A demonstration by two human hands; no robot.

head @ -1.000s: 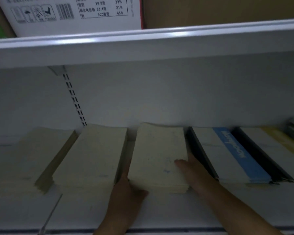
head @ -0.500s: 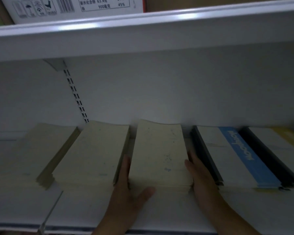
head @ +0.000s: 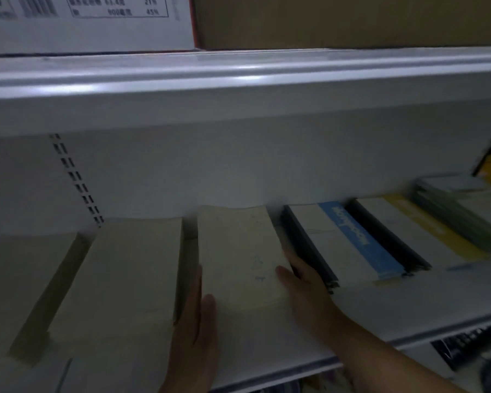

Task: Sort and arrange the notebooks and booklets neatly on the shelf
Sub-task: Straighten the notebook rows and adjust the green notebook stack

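Cream paper booklet stack [head: 238,251] lies mid white metal shelf [head: 380,307], between matching cream stack [head: 125,273] and blue-banded white notebooks [head: 338,239]. Left hand [head: 194,336] flat against left edge. Right hand [head: 306,290] flat along right edge, thumb on top. Likely light, floppy, slide-prone: squeeze both long sides, low.

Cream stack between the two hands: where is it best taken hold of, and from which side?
Probably by its two long sides near the front end, coming from the shelf's open front. The cream stack lies flat, lengthwise toward the back wall; left hand and right hand flank it there.
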